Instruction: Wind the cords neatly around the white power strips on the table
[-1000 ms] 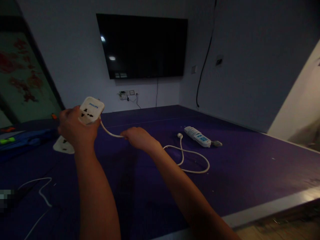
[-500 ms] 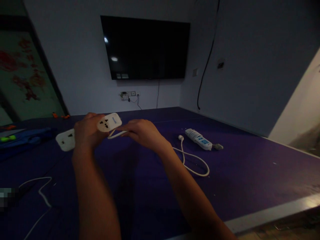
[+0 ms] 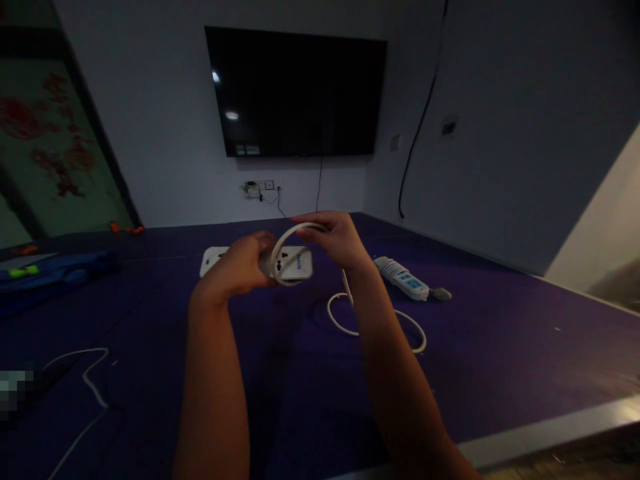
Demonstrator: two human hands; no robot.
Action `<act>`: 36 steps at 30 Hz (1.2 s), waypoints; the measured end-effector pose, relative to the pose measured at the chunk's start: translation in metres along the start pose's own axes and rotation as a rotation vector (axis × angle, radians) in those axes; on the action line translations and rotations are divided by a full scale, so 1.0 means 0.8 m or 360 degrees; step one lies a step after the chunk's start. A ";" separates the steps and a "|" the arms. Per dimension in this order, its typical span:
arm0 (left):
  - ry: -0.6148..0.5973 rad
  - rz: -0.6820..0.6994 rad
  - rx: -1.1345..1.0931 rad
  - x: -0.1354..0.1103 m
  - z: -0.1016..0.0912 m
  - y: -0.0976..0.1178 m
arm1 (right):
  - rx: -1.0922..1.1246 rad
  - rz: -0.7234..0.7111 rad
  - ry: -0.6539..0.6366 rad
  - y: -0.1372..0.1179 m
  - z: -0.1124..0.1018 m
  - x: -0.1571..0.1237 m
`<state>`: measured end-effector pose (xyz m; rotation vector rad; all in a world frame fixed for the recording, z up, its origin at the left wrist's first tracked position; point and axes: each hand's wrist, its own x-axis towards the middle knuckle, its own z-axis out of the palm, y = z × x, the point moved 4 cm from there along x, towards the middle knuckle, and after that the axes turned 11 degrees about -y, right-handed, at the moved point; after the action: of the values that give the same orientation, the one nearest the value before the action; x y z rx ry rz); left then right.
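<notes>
My left hand (image 3: 245, 265) is closed around the middle of a white power strip (image 3: 303, 265), held level above the purple table. Its socket face with blue lettering shows at the right end, and its other end sticks out left of the hand. The strip's white cord (image 3: 287, 233) arches over the socket face near my left fingers. My right hand (image 3: 337, 240) pinches that cord above and right of the strip. From there the cord drops to the table and lies in loose loops beside and behind my right forearm.
Another power strip (image 3: 413, 285), its cord wound round it, lies on the purple table (image 3: 500, 333) at right. Blue cloth (image 3: 75, 267) with a yellow-green item lies at left. A thin white cable (image 3: 90, 380) runs across the near left. A television (image 3: 300, 93) hangs on the back wall.
The power strip has swung level and moved right with my left hand. My right hand has risen to the right, drawing the cord into an arc across the strip.
</notes>
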<state>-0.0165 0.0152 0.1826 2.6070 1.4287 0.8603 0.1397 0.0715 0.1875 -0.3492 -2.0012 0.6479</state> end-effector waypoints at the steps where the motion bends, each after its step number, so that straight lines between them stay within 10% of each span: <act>1: -0.0093 0.0012 0.0006 0.002 0.002 0.005 | 0.0037 -0.0003 0.0047 0.004 -0.004 0.000; 15: 0.0030 0.0303 -0.0161 0.006 -0.006 0.022 | 0.0692 0.0232 0.0337 0.060 0.008 0.007; 36: 0.0603 0.0236 -0.0886 0.020 0.003 0.003 | 0.0515 0.0153 0.0662 0.089 0.020 0.020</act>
<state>-0.0067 0.0269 0.1885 2.2119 0.8686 1.5712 0.1163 0.1329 0.1517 -0.3516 -1.4644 0.8679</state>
